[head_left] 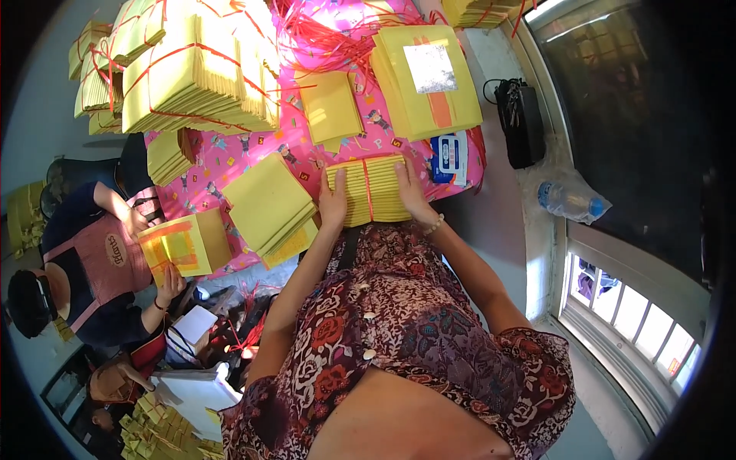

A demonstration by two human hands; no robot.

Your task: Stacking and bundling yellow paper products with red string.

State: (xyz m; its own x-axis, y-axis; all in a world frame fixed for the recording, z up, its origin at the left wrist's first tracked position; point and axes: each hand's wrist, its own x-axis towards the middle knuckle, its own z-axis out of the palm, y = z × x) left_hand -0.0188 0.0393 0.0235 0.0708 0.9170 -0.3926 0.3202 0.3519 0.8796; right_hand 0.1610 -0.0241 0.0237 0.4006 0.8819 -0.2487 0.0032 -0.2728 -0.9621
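Between my two hands is a bundle of folded yellow paper packets, their edges facing up, with a red ribbon running across the middle. My left hand presses flat along its left end, thumb near the top edge. Against the right end, my right hand grips in the same way. The bundle sits at the near edge of a table under a pink patterned cloth. To its left lies a loose stack of yellow paper. A smaller yellow stack is just beyond.
Tall ribbon-tied yellow bundles rise at the far left. Loose red ribbons spread along the back. At right are a large yellow stack, a wipes pack and a bottle. A co-worker handles yellow paper on the left.
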